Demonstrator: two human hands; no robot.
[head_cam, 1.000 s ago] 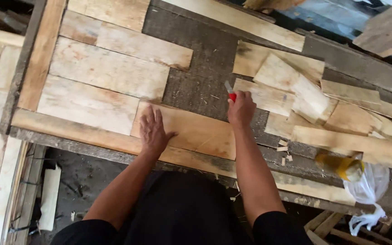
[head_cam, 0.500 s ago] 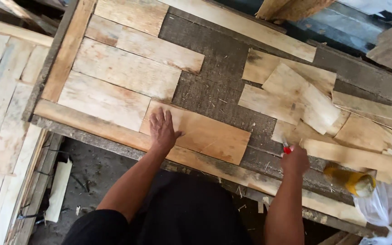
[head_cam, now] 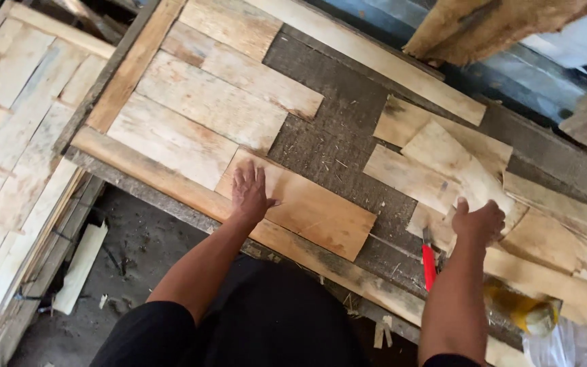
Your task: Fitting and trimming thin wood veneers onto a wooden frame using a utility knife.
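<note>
My left hand (head_cam: 251,193) lies open and flat on a wood board (head_cam: 307,207) set on the dark bench (head_cam: 327,136). My right hand (head_cam: 478,221) curls loosely over a pile of wood scraps (head_cam: 443,170), gripping nothing I can see; a red-handled knife (head_cam: 429,261) lies just beside it.

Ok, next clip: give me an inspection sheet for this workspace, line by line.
Surface: dark rough board, partly covered by pale wood slats laid side by side.
Job's things: wood piece flat under the left hand; loose offcuts piled at the right.
Clutter: red-handled tool lying by the right hand; yellow bottle; clear plastic bag; wood chips.
Hands: left hand spread flat on the wood piece; right hand on the offcuts, grip unclear.
Cables: nothing seen.
Surroundings: more slatted panels at left; dirty floor below with scraps.
</note>
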